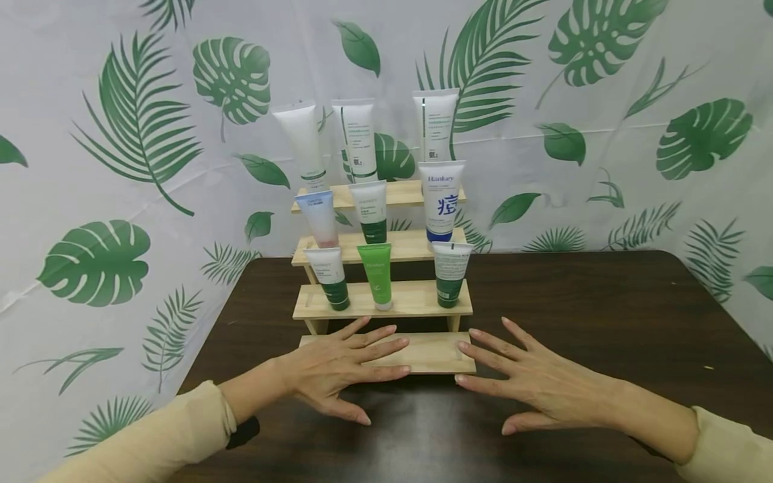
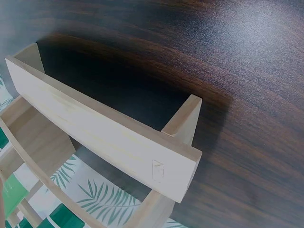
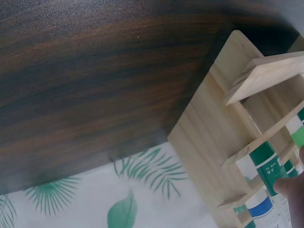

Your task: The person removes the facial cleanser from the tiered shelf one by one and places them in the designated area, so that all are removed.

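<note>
Head view: I see the left hand (image 1: 345,369) at seven o'clock, right hand (image 1: 534,384) at five, spread, empty; tubes (image 1: 378,272) stand on the central rack (image 1: 413,300). Left wrist: rack at eight. Right wrist: tubes at four could topple if bumped.

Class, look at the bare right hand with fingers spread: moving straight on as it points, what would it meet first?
Probably the flat, pale wooden lowest shelf: in the head view, the bare right hand overlaps its right end. Depth is unclear; it might pass above, towards the bare left hand.
</note>
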`<action>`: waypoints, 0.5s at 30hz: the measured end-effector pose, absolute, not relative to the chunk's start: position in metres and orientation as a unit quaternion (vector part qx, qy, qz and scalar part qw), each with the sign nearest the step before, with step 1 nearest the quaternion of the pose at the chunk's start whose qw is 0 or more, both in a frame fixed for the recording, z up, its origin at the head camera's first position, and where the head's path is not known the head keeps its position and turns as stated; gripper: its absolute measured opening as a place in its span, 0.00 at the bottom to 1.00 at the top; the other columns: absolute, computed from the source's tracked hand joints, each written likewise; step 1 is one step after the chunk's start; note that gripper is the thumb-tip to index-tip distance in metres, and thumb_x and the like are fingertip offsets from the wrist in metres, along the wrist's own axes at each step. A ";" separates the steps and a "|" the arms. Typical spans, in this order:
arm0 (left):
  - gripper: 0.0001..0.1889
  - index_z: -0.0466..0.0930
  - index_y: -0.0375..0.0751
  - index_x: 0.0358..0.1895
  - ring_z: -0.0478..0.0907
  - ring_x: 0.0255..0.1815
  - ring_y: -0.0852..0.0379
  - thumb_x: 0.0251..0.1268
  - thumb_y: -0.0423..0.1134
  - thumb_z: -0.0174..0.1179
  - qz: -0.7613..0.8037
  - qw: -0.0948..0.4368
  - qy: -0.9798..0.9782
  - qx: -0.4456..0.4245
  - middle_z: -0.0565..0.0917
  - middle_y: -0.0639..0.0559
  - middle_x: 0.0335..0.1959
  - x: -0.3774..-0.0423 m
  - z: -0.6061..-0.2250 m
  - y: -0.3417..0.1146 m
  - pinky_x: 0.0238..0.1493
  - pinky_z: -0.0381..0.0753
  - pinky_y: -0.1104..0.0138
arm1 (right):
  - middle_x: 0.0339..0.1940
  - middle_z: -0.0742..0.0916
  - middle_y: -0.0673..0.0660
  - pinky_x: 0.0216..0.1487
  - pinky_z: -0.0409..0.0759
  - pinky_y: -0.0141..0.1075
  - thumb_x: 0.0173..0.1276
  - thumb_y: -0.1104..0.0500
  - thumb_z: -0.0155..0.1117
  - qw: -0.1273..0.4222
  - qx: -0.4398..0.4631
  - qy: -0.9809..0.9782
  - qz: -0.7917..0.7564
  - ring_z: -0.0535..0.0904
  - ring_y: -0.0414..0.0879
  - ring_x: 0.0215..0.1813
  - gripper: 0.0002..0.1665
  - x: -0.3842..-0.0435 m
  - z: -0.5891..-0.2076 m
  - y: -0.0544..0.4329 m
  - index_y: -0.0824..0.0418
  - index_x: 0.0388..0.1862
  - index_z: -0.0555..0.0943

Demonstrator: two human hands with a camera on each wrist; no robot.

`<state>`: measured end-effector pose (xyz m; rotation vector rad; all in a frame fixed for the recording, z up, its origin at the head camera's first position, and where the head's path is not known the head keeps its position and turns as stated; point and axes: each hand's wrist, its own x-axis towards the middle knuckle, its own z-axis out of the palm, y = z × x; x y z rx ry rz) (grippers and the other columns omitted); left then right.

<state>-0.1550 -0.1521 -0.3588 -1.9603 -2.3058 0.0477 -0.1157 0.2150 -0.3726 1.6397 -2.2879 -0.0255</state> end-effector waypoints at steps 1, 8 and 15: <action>0.44 0.44 0.52 0.76 0.42 0.76 0.44 0.63 0.69 0.46 0.016 0.058 -0.761 -0.646 0.46 0.45 0.77 -0.155 -0.359 -0.152 0.72 0.45 0.43 | 0.74 0.61 0.62 0.75 0.30 0.55 0.62 0.28 0.50 0.162 0.575 -0.802 -0.009 0.50 0.58 0.75 0.45 -0.115 -0.373 0.215 0.49 0.73 0.60; 0.43 0.46 0.51 0.76 0.42 0.76 0.45 0.63 0.69 0.46 0.020 0.063 -0.763 -0.643 0.46 0.45 0.77 -0.154 -0.359 -0.151 0.72 0.47 0.43 | 0.74 0.62 0.62 0.75 0.31 0.55 0.62 0.29 0.51 0.170 0.577 -0.798 0.002 0.51 0.58 0.74 0.45 -0.114 -0.374 0.215 0.49 0.73 0.61; 0.42 0.43 0.52 0.76 0.44 0.76 0.45 0.65 0.70 0.37 0.011 0.076 -0.772 -0.632 0.48 0.45 0.76 -0.152 -0.360 -0.154 0.73 0.47 0.45 | 0.72 0.65 0.64 0.76 0.34 0.53 0.63 0.30 0.52 0.187 0.574 -0.797 0.029 0.54 0.57 0.74 0.43 -0.113 -0.375 0.215 0.51 0.71 0.64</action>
